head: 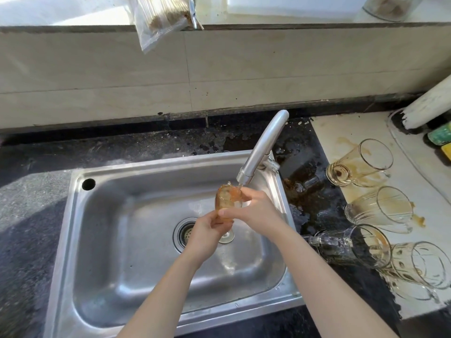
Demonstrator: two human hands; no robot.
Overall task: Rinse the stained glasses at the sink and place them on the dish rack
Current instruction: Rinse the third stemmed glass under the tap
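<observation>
The left grip (207, 231) is curling round the stem and lower bowl of a stemmed glass (225, 200), tilting it under the faucet (263, 147) so the stream is flushing brown residue down into the sink (109, 240). The right grip (253, 212) is wrapping round the upper bowl, probably steadying and rubbing it. Several stained glasses (361, 164) are lying tipped on the counter (341, 135) to the right, within reach and waiting their turn; no dish rack is showing.

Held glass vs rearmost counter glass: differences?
The held glass is gripped by the left hand and right hand over the sink, under the running tap; the rearmost glass lies on its side on the counter, untouched. The held glass is wet; the rearmost glass sits in a brown spill. Both are clear, brown-stained.
</observation>
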